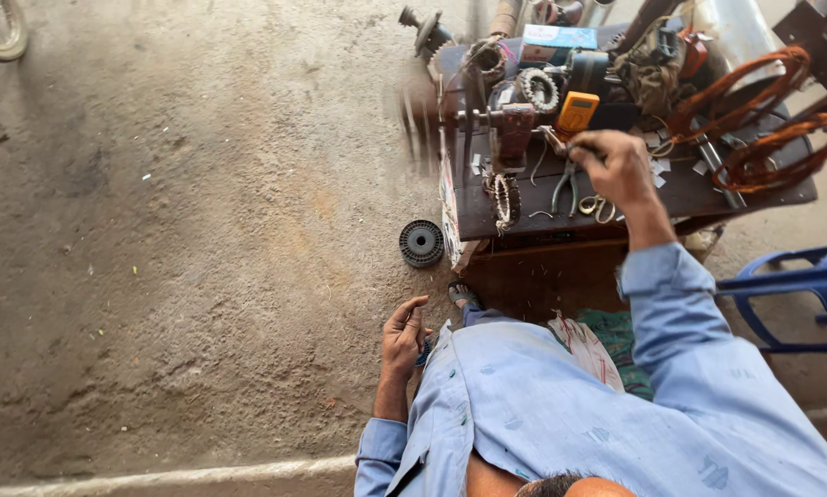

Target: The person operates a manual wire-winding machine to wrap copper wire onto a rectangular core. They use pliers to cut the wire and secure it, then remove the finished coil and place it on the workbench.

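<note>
Reaching out over the low table (689, 189), the right hand (616, 166) hovers with fingers curled, gripping nothing I can make out — pliers (565, 187) lie just left of it, handles pointing near. Left hand (402, 339) rests half-open, empty, well apart.

Rough matt concrete floor (174, 276) — shiny copper wire coils (754, 120), dull metal pliers (565, 189).

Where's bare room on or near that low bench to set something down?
Bench is crowded: coils, meter, pliers, scissors around the right hand. Only a bare strip on its near edge, between scissors and coils. The floor left of the bench is open, past the round core and left hand.
</note>
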Tool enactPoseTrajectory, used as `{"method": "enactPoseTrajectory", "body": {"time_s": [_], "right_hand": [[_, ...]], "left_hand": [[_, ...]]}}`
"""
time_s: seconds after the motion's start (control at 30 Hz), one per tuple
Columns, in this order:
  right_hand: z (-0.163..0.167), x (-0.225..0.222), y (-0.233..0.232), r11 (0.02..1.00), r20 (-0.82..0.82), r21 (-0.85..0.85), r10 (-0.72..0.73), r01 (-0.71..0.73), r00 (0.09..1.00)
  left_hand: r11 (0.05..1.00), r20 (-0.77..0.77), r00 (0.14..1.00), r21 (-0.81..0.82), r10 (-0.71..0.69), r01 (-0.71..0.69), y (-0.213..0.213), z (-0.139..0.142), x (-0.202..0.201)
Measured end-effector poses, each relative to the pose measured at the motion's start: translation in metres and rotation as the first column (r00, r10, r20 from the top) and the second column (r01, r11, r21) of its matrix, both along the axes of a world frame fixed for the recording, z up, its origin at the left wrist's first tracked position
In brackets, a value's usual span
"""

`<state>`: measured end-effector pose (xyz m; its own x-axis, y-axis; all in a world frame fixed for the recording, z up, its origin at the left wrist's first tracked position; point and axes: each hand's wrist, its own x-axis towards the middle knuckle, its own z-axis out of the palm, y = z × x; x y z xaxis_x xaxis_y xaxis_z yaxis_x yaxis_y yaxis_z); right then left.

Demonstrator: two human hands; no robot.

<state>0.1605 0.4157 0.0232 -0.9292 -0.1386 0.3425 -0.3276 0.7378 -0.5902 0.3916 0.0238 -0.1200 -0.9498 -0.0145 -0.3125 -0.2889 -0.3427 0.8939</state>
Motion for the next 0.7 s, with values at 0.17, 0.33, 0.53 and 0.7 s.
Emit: {"method": "enactPoseTrajectory", "body": {"time_s": [0.17,0.33,0.53,0.7], "right_hand": [[0.028,-0.046,-0.014,0.998,-0.165,-0.048,-0.047,0.039,0.985],[0.041,-0.086,-0.034,0.991,-0.280,-0.078,-0.125,0.108,0.952],[0.056,-0.108,-0.055,0.944,0.127,-0.139,-0.282,0.298,0.951],[0.045,-0.098,-0.060,0.930,0.367,0.025,-0.350,0.368,0.862]], "left_hand": [[1.000,-0.010,1.000,0.018,0.007,-0.007,0.001,0.000,-0.001],[0.999,0.002,1.000,-0.041,0.025,-0.025,-0.001,0.006,0.001],[0.998,-0.006,1.000,-0.069,0.001,-0.002,-0.001,0.008,-0.001],[0.998,-0.006,1.000,-0.055,0.000,-0.001,0.000,0.003,0.000]]}}
